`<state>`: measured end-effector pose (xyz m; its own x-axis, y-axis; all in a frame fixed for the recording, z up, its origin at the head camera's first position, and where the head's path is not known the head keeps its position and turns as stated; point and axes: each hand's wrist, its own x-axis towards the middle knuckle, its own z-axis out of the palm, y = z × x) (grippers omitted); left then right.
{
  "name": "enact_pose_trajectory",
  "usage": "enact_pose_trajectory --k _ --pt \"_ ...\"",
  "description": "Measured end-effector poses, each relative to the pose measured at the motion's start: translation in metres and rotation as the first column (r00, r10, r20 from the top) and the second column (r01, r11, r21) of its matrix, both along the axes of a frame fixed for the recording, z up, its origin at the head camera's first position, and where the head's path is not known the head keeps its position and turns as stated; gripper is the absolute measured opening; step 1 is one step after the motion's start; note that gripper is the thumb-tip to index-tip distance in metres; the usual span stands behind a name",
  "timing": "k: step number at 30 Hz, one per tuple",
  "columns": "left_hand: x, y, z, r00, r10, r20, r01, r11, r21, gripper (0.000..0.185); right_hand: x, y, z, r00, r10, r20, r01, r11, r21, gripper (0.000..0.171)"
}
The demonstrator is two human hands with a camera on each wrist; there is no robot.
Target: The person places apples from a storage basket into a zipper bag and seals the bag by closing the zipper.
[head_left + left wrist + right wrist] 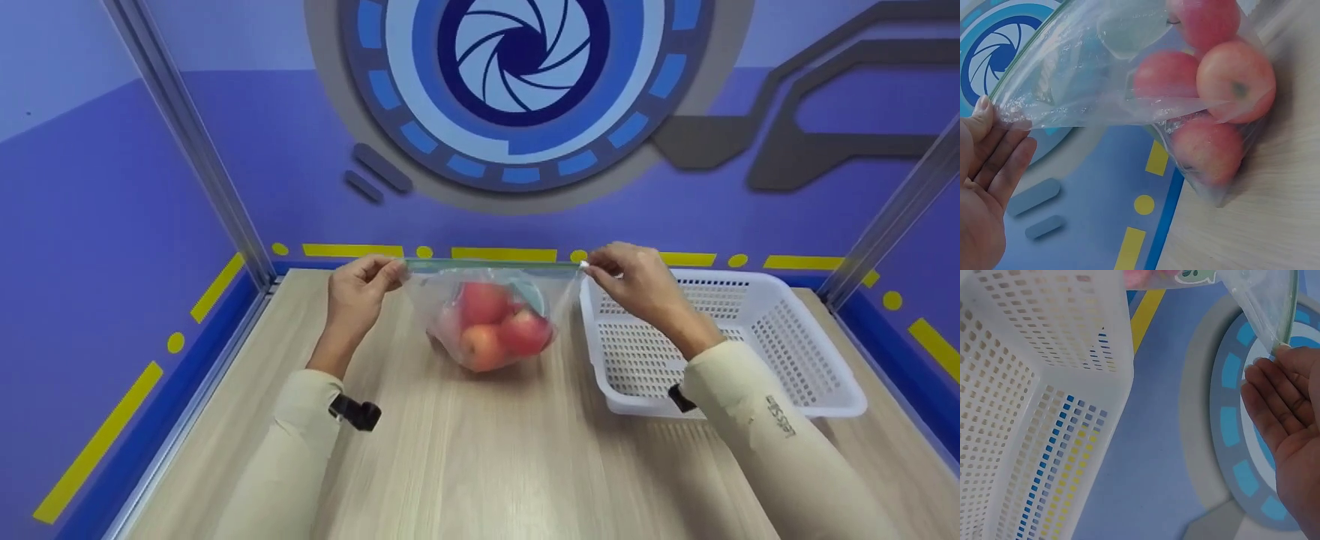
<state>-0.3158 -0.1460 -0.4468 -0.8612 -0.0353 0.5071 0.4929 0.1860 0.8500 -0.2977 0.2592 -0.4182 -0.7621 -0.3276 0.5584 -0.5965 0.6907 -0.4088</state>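
A clear zip bag point(435, 289) with a green strip along its top holds several red apples point(484, 346). My left hand point(358, 289) pinches the bag's top left corner between thumb and fingers. At the other end of the strip, my right hand point(634, 277) pinches the top right corner, where a small white slider point(584, 265) shows at the fingertips. The strip is stretched straight between both hands. In the left wrist view the apples point(1235, 81) bunch in the lower part of the bag, close over the wooden table.
To the right stands a white perforated plastic basket point(615, 397), partly under my right forearm. The wooden table point(465, 465) ends at a blue and purple printed wall point(517, 225). Metal posts point(217, 180) rise at the back corners.
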Motion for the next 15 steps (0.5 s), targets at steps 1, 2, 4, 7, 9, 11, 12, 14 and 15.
enact_pose_trajectory --k 1,2,4,7,9,11,12,14,15 --pt "-0.005 0.001 0.004 1.0 0.015 0.0 -0.015 1.0 -0.003 0.009 -0.004 -0.001 0.002 1.0 -0.011 -0.011 0.011 1.0 -0.002 0.007" --pt "-0.01 0.003 0.009 1.0 0.023 0.003 -0.023 1.0 0.0 0.01 -0.008 -0.002 0.005 1.0 -0.021 -0.021 0.021 1.0 -0.009 0.007" --pt "-0.019 0.006 0.021 0.999 0.033 0.003 -0.033 0.999 0.003 0.012 -0.016 -0.003 0.011 0.998 -0.052 -0.042 0.051 0.998 -0.026 0.008" --pt "-0.032 0.013 0.041 0.998 0.055 0.0 -0.055 0.998 -0.017 0.016 -0.027 -0.004 0.022 0.991 -0.105 -0.079 0.1 0.993 -0.066 0.009" --pt "-0.039 0.018 0.054 0.998 0.068 0.003 -0.068 0.997 -0.034 0.018 -0.034 -0.006 0.03 0.984 -0.143 -0.103 0.133 0.986 -0.101 0.011" --pt "-0.047 0.023 0.064 0.997 0.08 0.014 -0.079 0.996 -0.042 0.02 -0.042 -0.009 0.037 0.975 -0.185 -0.123 0.169 0.977 -0.13 0.013" --pt "-0.05 0.026 0.069 0.996 0.082 0.026 -0.081 0.996 -0.041 0.02 -0.045 -0.01 0.041 0.97 -0.205 -0.129 0.186 0.972 -0.145 0.013" --pt "-0.056 0.031 0.075 0.995 0.081 0.055 -0.08 0.997 -0.021 0.02 -0.05 -0.011 0.046 0.961 -0.244 -0.128 0.221 0.96 -0.17 0.015" --pt "-0.059 0.034 0.077 0.995 0.08 0.066 -0.08 0.997 -0.01 0.02 -0.052 -0.012 0.048 0.957 -0.261 -0.126 0.236 0.954 -0.183 0.015"
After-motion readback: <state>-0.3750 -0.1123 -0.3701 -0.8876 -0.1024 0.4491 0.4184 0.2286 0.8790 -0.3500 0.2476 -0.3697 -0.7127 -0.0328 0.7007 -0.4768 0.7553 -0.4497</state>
